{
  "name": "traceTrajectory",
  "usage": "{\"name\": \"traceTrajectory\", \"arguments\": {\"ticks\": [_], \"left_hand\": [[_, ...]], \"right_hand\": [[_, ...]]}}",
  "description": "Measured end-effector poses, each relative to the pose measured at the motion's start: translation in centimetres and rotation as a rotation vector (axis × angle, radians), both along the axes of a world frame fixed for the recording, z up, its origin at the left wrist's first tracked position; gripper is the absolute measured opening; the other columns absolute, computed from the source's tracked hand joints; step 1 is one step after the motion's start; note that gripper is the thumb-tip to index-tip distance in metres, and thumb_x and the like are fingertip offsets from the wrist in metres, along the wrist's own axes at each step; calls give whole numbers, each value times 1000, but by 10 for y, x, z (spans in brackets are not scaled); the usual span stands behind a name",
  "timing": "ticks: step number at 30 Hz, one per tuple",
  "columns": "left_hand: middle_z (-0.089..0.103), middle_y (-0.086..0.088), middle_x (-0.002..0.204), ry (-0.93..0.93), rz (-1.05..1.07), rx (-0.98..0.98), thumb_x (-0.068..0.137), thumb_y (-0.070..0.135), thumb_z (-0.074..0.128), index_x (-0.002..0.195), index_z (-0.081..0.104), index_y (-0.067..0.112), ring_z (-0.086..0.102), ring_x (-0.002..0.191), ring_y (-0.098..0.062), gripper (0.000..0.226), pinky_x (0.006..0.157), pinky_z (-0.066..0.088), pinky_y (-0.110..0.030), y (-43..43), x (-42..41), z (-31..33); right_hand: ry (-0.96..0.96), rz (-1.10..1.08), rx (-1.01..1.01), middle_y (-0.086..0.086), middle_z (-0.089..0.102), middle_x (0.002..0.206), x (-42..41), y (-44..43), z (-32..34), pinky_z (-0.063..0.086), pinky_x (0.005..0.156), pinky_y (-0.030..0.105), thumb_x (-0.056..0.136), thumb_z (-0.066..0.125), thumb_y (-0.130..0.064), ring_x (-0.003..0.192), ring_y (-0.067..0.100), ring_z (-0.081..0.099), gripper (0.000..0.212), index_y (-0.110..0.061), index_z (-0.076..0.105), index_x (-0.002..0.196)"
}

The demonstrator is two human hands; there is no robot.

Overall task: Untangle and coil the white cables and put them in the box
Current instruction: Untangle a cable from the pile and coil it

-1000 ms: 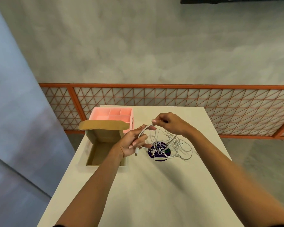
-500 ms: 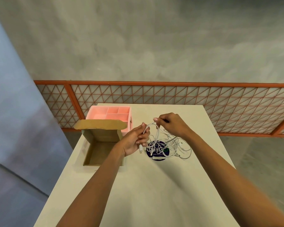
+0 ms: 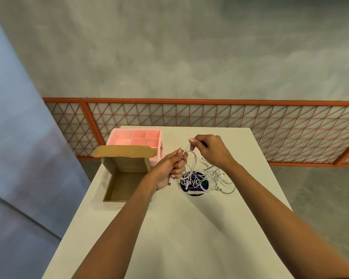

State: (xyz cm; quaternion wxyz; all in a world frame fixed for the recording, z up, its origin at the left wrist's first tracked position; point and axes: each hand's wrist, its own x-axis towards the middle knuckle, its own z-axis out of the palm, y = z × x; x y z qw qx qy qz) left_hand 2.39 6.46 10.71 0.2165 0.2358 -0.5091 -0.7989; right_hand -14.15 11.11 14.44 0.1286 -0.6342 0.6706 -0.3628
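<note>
A tangle of white cables [image 3: 208,176] lies on the table over a dark round sticker [image 3: 194,185]. My left hand [image 3: 169,170] grips one cable, and its plug end hangs out below the fist. My right hand [image 3: 210,150] pinches the same cable a little higher and to the right, so a short loop arches between the two hands. The open cardboard box [image 3: 121,184] sits left of my left hand with its lid flap raised behind it. Its inside shows only bare cardboard.
A pink tray with several compartments [image 3: 135,138] stands behind the box at the table's far left. The white table [image 3: 179,228] ends close to the box on the left. An orange lattice railing [image 3: 210,115] runs behind the table.
Both hands have closed in on each other and lifted the cable loop slightly. My left hand's fingers have curled tighter round the cable.
</note>
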Motion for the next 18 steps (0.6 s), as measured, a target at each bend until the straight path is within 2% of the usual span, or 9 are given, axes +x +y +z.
{"name": "traceTrajectory", "arguments": {"ticks": [3,10,13,15,16,18], "left_hand": [[24,11,49,54,-10,31,104,29,29,84,45,15,20,39,-1,29,37,17,-15,2,1,3],[26,11,50,98,-21,32,103,26,30,84,45,14,21,40,-1,27,40,18,-17,7,2,2],[28,12,48,188,-18,96,94,33,46,86,48,13,23,38,1,21,36,23,-13,5,2,3],[25,10,48,281,-23,187,87,35,61,96,56,10,22,37,0,27,35,27,-12,2,3,3],[21,8,50,315,-20,218,87,34,61,105,59,8,18,39,-1,32,36,27,-13,-1,5,4],[16,5,52,340,-22,226,93,32,49,122,57,6,13,40,-5,40,37,26,-13,-4,8,6]], "right_hand": [[-52,-8,-1,-6,39,39,0,1,0,29,50,17,96,52,-36,45,4,43,35,-13,70,77],[-158,-50,-75,-6,33,43,1,3,5,29,48,15,96,54,-33,41,8,35,35,-11,70,74],[-186,-45,-66,-1,37,49,0,2,5,29,48,15,95,55,-35,42,8,34,34,-13,69,74],[-223,-37,-31,0,39,53,-2,4,0,28,47,15,95,55,-35,43,7,34,32,-12,68,77],[-230,-23,-6,-2,41,55,-3,5,-3,29,46,14,95,53,-34,43,6,35,31,-11,67,80],[-226,10,47,-4,44,59,-3,8,-11,32,49,13,99,47,-32,48,3,38,30,-11,64,87]]}}
